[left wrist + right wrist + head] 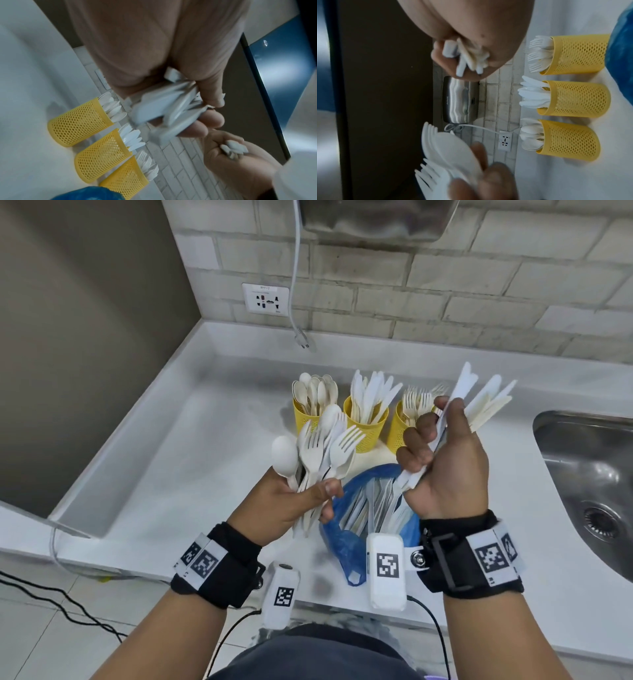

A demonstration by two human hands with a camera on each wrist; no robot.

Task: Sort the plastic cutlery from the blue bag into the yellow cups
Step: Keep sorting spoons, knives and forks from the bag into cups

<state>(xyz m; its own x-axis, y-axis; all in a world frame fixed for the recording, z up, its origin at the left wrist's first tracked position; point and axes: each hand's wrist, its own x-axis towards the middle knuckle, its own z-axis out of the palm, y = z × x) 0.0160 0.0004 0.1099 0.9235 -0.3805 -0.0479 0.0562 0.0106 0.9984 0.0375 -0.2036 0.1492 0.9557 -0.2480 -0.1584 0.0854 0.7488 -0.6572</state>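
risk entry: left hand clutches a mixed fan of white plastic forks and spoons, right hand grips a sheaf of white plastic knives above the crumpled blue plastic bag on the white counter; loosely splayed handles could slip out, or land in the wrong yellow mesh cup.

Three yellow cups crowd worktop mid-back; blue bag blocks front edge; sink at right; left corner open.

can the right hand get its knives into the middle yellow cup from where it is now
Probably yes. The right hand holds its bundle of knives in a grip above the counter, just right of the middle cup. The cup's open top already holds knives, with nothing in between.
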